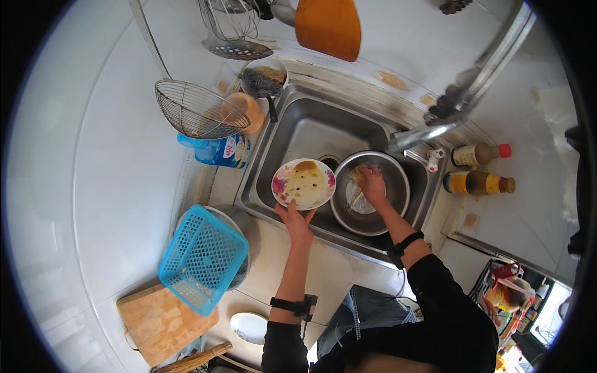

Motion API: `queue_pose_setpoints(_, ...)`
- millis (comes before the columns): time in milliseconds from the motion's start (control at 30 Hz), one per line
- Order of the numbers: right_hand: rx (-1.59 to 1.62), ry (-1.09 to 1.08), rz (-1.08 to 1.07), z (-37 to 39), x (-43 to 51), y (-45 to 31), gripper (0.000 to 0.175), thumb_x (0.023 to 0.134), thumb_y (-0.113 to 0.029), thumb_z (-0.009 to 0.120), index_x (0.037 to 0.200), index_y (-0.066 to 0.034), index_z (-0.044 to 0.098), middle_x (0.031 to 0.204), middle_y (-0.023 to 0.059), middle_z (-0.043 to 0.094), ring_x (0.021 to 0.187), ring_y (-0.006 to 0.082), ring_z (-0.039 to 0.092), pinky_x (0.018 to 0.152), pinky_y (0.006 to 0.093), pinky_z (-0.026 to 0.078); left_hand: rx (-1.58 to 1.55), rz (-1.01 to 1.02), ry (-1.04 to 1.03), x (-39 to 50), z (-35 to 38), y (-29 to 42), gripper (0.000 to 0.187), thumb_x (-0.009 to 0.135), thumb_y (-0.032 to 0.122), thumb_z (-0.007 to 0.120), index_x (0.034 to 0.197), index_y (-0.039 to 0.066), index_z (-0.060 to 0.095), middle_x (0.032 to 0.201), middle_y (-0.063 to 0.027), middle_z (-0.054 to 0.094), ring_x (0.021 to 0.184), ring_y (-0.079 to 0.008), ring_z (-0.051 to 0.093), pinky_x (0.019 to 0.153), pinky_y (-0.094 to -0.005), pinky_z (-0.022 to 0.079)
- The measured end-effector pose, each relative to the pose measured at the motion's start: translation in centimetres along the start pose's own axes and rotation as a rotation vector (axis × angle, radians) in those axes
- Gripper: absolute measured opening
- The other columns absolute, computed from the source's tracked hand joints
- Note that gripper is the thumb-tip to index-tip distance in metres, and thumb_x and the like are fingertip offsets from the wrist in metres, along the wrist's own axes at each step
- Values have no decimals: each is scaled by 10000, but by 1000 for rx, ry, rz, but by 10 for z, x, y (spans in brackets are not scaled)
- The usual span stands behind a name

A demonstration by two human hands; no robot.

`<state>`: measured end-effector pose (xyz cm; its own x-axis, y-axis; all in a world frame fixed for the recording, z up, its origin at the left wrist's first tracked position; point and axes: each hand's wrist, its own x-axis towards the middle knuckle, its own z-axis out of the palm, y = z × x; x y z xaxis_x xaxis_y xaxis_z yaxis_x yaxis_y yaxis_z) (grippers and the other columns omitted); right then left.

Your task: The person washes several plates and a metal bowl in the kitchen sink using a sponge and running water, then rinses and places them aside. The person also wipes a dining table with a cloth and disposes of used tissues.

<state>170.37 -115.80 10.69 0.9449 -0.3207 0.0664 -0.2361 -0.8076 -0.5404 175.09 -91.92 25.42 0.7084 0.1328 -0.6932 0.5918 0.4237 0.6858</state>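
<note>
My left hand (297, 221) grips the near rim of a white floral plate (303, 182). Brown sauce and small scraps of food lie on the plate, which is held above the left part of the stainless steel sink (308, 128). Inside a round metal basin (341, 210), my right hand (372, 184) has its fingers closed around a tan scrubbing pad (358, 174). Some water shows in the bottom of the basin, which stands in the right part of the sink. The sink drain (329, 161) is partly hidden between plate and basin.
The faucet (424, 135) reaches over the basin. Two bottles (478, 155) stand at right. A blue plastic basket (204, 261), a wooden cutting board (163, 321) and another plate (249, 327) sit at lower left. A wire strainer (198, 109) and a wooden spatula (328, 29) hang above.
</note>
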Motion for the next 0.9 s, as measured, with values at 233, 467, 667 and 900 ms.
queue_pose_setpoints(233, -226, -401, -202, -8, 11, 0, 197, 752, -124, 649, 940, -103, 705, 974, 119, 646, 789, 331, 640, 741, 456, 507, 160, 74, 32, 28, 12, 0, 479, 995, 247, 455, 1424, 138, 273, 1445, -109, 360, 1265, -297, 461, 851, -450, 571)
queue_pose_setpoints(467, 866, -360, 51, -78, 56, -108, 310, 853, -136, 695, 1161, -103, 699, 1068, 141, 701, 911, 208, 686, 797, 299, 524, 235, 147, 33, 41, 25, -2, 483, 1021, 321, 410, 1454, 132, 306, 1403, -144, 445, 1254, -297, 491, 835, -428, 562)
queue_pose_setpoints(667, 746, -572, -411, -28, 78, -163, 325, 778, -57, 712, 1102, -83, 717, 1101, 103, 697, 940, 258, 672, 845, 335, 517, 284, 264, 19, 47, 24, 6, 500, 1041, 364, 361, 1480, 126, 338, 1426, -148, 446, 1270, -289, 484, 965, -372, 469)
queue_pose_setpoints(900, -15, -270, -637, 16, 112, -141, 315, 724, -111, 715, 1039, -110, 734, 1050, 77, 686, 955, 294, 590, 890, 369, 488, 373, 265, 105, 33, 22, 12, 472, 1050, 321, 366, 1459, 85, 376, 1417, -172, 476, 1263, -302, 503, 1038, -384, 400)
